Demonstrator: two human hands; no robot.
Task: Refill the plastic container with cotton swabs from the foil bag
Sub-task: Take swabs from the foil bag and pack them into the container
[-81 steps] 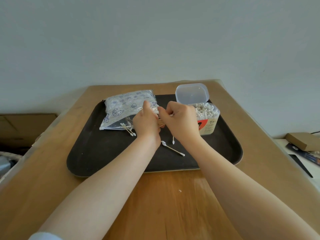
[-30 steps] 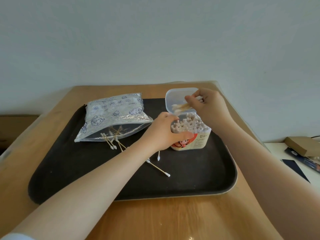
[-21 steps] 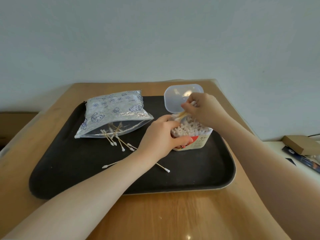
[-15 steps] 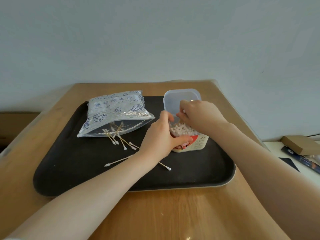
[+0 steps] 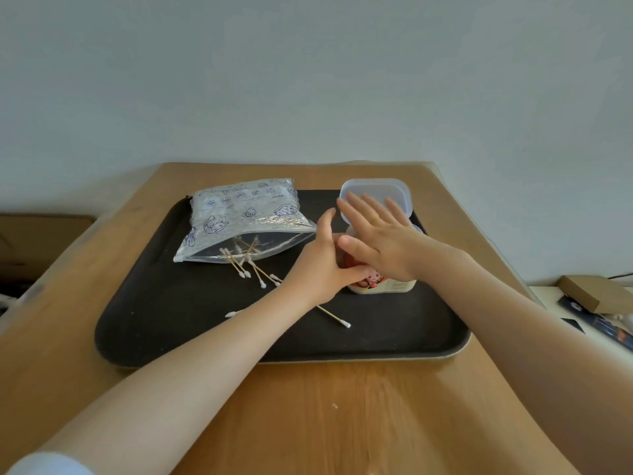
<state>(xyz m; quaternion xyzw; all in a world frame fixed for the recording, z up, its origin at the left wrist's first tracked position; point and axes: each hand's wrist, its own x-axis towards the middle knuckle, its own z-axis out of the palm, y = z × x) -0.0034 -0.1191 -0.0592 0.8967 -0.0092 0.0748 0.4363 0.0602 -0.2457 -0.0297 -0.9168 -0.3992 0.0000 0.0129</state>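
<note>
My right hand (image 5: pixel 380 234) isn't pinching a bunch of swabs over the tub anymore, it's gone flat, fingers straight, palm down on top of the plastic container (image 5: pixel 383 284) patting the swabs level. The left hand (image 5: pixel 320 269) hasn't budged from the container's left side, thumb curled across the front label, steadying it.

Nearest me, two loose cotton swabs (image 5: pixel 334 317) lie on the black tray (image 5: pixel 171 320), one partly hidden under my left forearm. A bit further back a few more swabs poke out of the open mouth of the foil bag (image 5: pixel 243 217), which lies flat on the tray's left half. The container sits on the right half, its hinged lid (image 5: pixel 375 188) flipped open behind my fingers.

Handling-wise I'd say the tub is light and tippy, so hold it by the side walls. The swabs weigh nothing and scatter easily, best pinched as a bundle mid-stick. The bag looks floppy and slick, grab it by a corner.
</note>
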